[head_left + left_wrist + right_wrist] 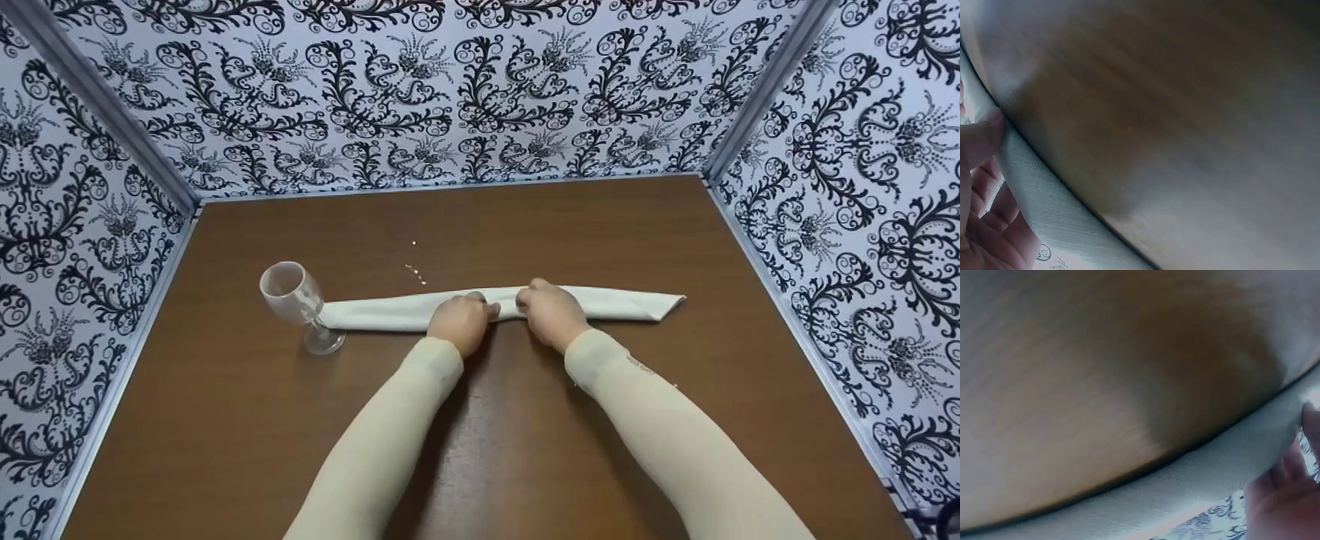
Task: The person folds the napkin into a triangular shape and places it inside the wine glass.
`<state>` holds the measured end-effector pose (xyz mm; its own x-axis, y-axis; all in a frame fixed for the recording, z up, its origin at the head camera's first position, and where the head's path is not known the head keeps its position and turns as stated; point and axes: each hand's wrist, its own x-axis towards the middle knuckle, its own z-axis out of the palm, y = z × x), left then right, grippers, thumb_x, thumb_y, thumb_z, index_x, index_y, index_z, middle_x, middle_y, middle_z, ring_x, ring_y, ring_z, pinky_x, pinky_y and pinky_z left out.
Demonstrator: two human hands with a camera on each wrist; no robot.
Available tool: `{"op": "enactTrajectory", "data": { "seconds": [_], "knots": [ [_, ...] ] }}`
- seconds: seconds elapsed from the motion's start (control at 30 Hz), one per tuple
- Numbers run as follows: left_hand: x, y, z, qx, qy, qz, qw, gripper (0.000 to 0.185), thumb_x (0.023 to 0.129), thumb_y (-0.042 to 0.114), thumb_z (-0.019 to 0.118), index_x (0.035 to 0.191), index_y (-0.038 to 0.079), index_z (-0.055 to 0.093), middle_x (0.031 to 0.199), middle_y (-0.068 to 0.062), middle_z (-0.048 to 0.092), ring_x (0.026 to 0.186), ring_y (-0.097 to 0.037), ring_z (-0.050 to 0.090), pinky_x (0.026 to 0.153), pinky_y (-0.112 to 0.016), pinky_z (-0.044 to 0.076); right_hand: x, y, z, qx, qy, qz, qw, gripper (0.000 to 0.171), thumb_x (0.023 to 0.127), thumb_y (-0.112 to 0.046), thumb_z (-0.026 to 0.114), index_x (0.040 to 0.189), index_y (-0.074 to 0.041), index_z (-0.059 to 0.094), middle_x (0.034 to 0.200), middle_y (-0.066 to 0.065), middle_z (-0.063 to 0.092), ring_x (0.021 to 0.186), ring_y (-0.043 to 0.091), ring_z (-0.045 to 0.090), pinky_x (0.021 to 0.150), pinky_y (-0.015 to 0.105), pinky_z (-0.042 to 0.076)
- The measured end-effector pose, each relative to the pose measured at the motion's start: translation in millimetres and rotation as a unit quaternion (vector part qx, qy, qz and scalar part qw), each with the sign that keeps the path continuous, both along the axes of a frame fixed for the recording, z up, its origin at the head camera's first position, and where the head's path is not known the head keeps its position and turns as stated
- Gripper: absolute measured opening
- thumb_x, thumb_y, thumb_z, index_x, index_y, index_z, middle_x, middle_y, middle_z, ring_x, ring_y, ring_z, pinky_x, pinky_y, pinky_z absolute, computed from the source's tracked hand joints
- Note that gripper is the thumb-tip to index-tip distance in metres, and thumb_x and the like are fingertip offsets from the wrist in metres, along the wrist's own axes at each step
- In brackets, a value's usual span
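Note:
A white cloth napkin (382, 313), folded into a long narrow strip, lies crosswise on the brown table. Near its middle, my left hand (460, 322) and right hand (553, 315) grip it a short distance apart, the cloth slightly bunched between them. In the left wrist view, the thumb of the left hand (994, 225) lies over the edge of the napkin (1055, 191), with fingers behind it. The right wrist view has the right hand (1283, 506) at the edge of the napkin (1185, 484), its grip partly cut off. At the strip's left end stands a clear wine glass (292, 296).
The wooden table (495, 457) is bordered by patterned panels (420, 97) at the back and both sides. A few small white specks (416, 273) lie behind the napkin. The glass foot (324, 342) is close to the napkin's left tip.

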<state>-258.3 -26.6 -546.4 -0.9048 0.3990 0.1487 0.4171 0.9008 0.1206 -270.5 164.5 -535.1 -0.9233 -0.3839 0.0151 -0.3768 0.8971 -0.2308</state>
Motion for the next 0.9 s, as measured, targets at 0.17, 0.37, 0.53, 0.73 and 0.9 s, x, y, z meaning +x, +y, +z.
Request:
{"op": "enactTrajectory", "data": {
  "seconds": [0.17,0.37,0.53,0.73,0.9],
  "knots": [
    [-4.9,-0.2,-0.9,0.003,-0.02,-0.006,0.9998,0.035,0.109,0.033,0.054,0.106,0.015,0.083,0.101,-0.007,0.076,0.088,-0.034,0.076,0.078,-0.049,0.061,7.2,3.8,-0.8,0.069,0.069,0.066,0.993,0.016,0.101,-0.009,0.064,0.103,-0.009,0.079,0.11,0.011,0.068,0.102,0.032,0.061,0.091,0.047,0.054],
    [-6.4,-2.1,3.6,-0.001,-0.039,-0.014,0.9992,0.023,0.104,0.024,0.062,0.113,0.02,0.083,0.109,-0.008,0.074,0.097,-0.034,0.074,0.084,-0.048,0.061,6.4,5.1,-0.1,0.096,0.064,0.086,0.99,0.012,0.101,-0.013,0.068,0.105,-0.01,0.079,0.108,0.009,0.072,0.101,0.032,0.068,0.09,0.047,0.058],
    [0.5,2.9,12.0,-0.027,0.0,-0.039,0.9989,0.016,0.098,0.013,0.065,0.102,0.015,0.081,0.106,-0.008,0.072,0.092,-0.03,0.073,0.078,-0.044,0.062,2.8,2.5,-0.9,0.087,0.057,0.078,0.992,0.013,0.101,-0.011,0.068,0.091,-0.009,0.077,0.095,0.009,0.071,0.092,0.033,0.069,0.083,0.048,0.059],
    [4.2,8.0,12.0,-0.036,0.016,-0.016,0.9991,0.018,0.1,0.013,0.065,0.093,0.016,0.081,0.094,-0.006,0.075,0.085,-0.029,0.075,0.072,-0.045,0.062,1.7,2.1,-3.6,0.054,0.089,0.083,0.991,0.015,0.093,-0.004,0.071,0.079,-0.007,0.075,0.084,0.01,0.071,0.083,0.034,0.071,0.079,0.049,0.059],
    [-0.6,9.8,6.3,-0.022,0.018,-0.002,0.9996,0.012,0.092,0.015,0.071,0.084,0.016,0.079,0.087,-0.006,0.074,0.081,-0.03,0.075,0.071,-0.046,0.061,2.4,4.0,-6.4,0.037,0.091,0.085,0.992,0.018,0.091,0.001,0.067,0.077,-0.008,0.073,0.084,0.009,0.071,0.084,0.033,0.073,0.078,0.049,0.059]
  ]
}}
